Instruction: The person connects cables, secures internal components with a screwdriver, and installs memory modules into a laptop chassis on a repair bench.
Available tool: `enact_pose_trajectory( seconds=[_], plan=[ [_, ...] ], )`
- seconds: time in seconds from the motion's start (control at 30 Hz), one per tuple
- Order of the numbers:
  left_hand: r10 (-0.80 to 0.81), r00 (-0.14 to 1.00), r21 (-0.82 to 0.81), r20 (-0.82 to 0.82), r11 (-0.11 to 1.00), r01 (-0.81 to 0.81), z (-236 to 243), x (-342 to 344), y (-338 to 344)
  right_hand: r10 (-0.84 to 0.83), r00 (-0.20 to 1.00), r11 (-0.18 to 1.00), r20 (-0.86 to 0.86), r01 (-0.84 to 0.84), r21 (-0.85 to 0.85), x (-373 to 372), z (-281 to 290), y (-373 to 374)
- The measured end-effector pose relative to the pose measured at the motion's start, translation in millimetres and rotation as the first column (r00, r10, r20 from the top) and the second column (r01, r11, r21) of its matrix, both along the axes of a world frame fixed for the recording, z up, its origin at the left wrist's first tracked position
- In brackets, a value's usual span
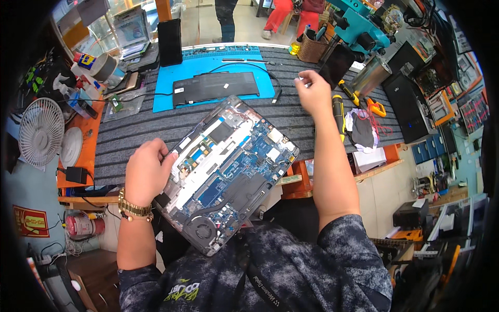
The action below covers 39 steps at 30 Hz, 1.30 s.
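Note:
A laptop base (228, 171) with its bottom cover off is tilted between the bench edge and my lap. Its blue circuit board (236, 179), black heat pipe and round fan (200, 229) are exposed. My left hand (150, 169) grips its left edge, thumb over the inner side. My right hand (314, 93) is raised above the bench, away from the laptop; its fingers are curled with the tips close together, and anything between them is too small to name. Beyond the laptop, a flat black battery (215, 87) lies on a blue repair mat (162, 99).
Yellow-and-black screwdrivers (338, 112), a dark cloth (364, 130) and a yellow multimeter (376, 107) lie right of my right forearm. A white fan (41, 131) stands left. A phone (170, 42) lies at the back, a teal microscope (361, 28) back right. People are beyond the bench.

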<state>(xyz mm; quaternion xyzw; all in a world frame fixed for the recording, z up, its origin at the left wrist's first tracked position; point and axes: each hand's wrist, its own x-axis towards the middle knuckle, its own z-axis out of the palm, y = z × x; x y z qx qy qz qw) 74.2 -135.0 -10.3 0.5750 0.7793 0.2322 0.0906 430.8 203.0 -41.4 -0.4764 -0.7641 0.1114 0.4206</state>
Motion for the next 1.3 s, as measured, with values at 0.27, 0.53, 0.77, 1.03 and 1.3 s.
enact_pose_trajectory(
  seconds=[0.27,0.53,0.77,1.03,1.3],
  plan=[
    [0.116,0.993,-0.064,0.001,0.991,-0.116,-0.8,25.7,-30.8,0.069,0.997,0.998,0.031,-0.069,0.0,-26.2,21.2,-28.8],
    [0.089,0.987,0.035,0.135,0.995,-0.094,-7.2,50.5,-53.2,0.234,0.96,0.932,0.155,-0.176,-0.318,-2.6,71.9,-161.8],
    [0.002,0.985,0.067,0.171,0.998,-0.014,-9.7,56.7,-56.1,0.33,0.909,0.835,0.256,-0.154,-0.529,18.4,59.6,-239.5],
    [-0.035,0.972,0.12,0.231,0.993,0.007,-16.2,59.4,-57.6,0.321,0.918,0.812,0.235,-0.139,-0.567,21.0,45.5,-264.5],
    [-0.119,0.912,0.148,0.392,0.987,0.065,-15.1,69.3,-77.9,0.278,0.88,0.868,0.386,-0.058,-0.493,10.7,51.2,-267.4]
  ],
)
